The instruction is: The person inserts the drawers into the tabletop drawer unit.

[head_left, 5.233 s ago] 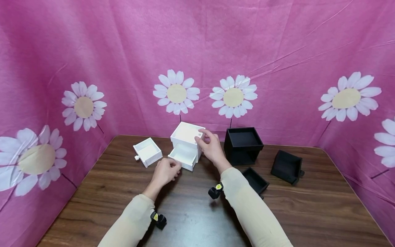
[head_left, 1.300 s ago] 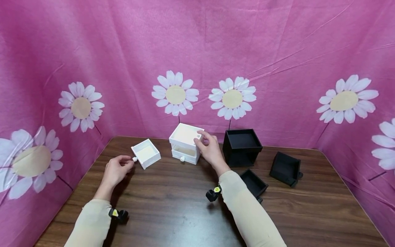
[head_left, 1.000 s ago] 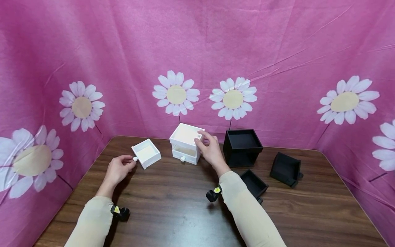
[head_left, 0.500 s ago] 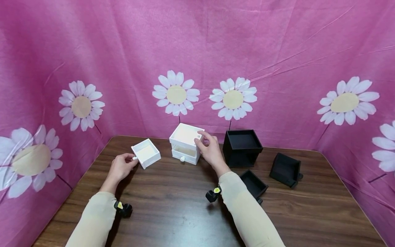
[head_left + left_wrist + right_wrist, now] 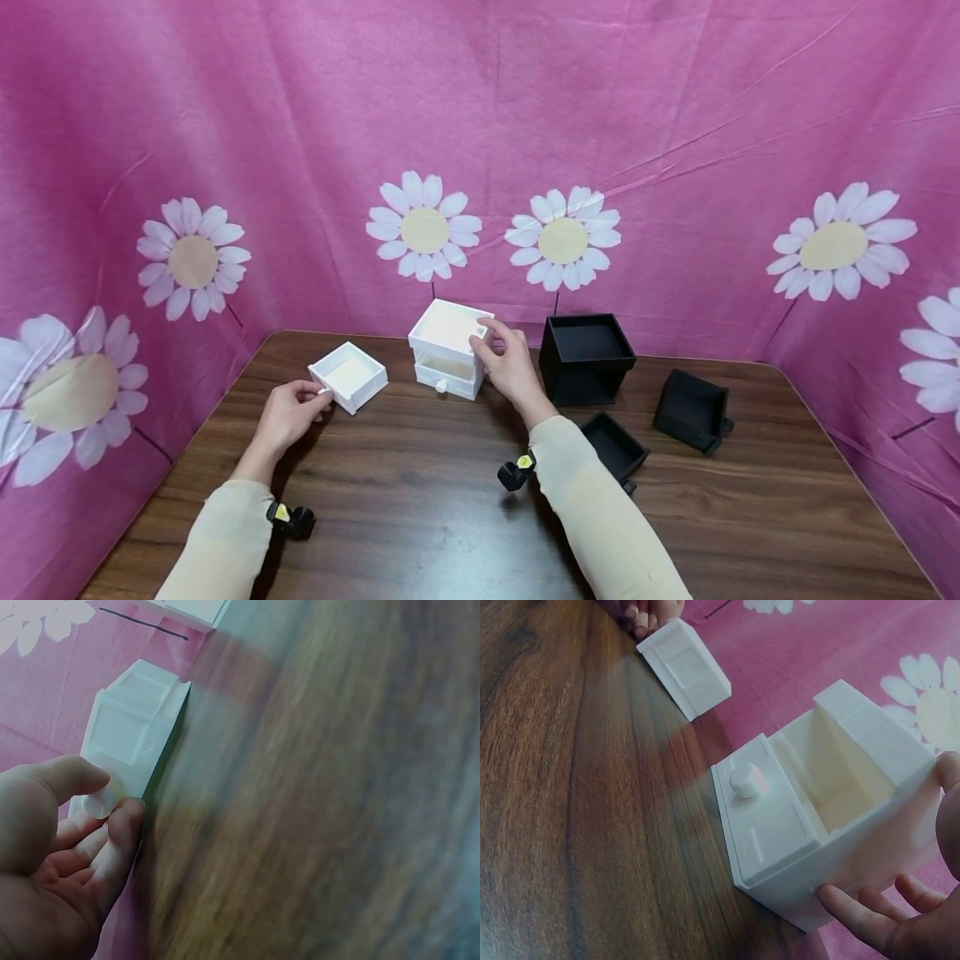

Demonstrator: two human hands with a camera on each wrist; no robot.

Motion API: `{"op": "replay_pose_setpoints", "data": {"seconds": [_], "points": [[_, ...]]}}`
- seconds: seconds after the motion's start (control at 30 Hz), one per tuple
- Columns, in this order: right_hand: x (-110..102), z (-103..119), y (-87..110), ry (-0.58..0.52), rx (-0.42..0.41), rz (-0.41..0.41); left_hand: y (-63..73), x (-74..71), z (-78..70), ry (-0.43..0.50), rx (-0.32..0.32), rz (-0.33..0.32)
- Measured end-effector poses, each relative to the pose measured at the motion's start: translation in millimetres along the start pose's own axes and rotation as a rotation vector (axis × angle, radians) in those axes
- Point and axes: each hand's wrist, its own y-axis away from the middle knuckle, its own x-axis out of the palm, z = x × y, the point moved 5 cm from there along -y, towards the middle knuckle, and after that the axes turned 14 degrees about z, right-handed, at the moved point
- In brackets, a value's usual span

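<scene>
My left hand (image 5: 288, 417) pinches the round knob (image 5: 97, 802) of a loose white drawer (image 5: 367, 387) between thumb and fingertips. The drawer lies at the table's back left, its knob side facing the hand. Just right of it stands a small white drawer cabinet (image 5: 450, 329). A knobbed drawer (image 5: 769, 825) fills its lower slot, and the upper slot (image 5: 847, 791) is an open hollow. My right hand (image 5: 512, 358) holds the cabinet at its right side and top edge, with fingertips (image 5: 844, 904) against the side wall.
Right of the white cabinet stands a black cabinet (image 5: 588, 358) with an open front. A black drawer (image 5: 615, 446) lies before it, and another black drawer (image 5: 693, 408) lies farther right. A pink daisy-print cloth (image 5: 495, 125) rises behind the wooden table (image 5: 420, 500).
The white cabinet's lower drawer was pushed in. My left hand moved left, took hold of the loose drawer's knob, and that drawer has just turned slightly. The right hand stayed on the cabinet.
</scene>
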Motion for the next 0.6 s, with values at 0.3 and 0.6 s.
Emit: {"op": "replay_pose_setpoints", "data": {"seconds": [0.3, 0.6], "points": [[0, -2, 0.8, 0.001, -0.002, -0.001, 4.8, 4.9, 2.3, 0.183, -0.049, 0.018], [-1, -1, 1.1, 0.000, -0.013, -0.006, 12.6, 7.6, 2.3, 0.269, -0.065, -0.022]]}}
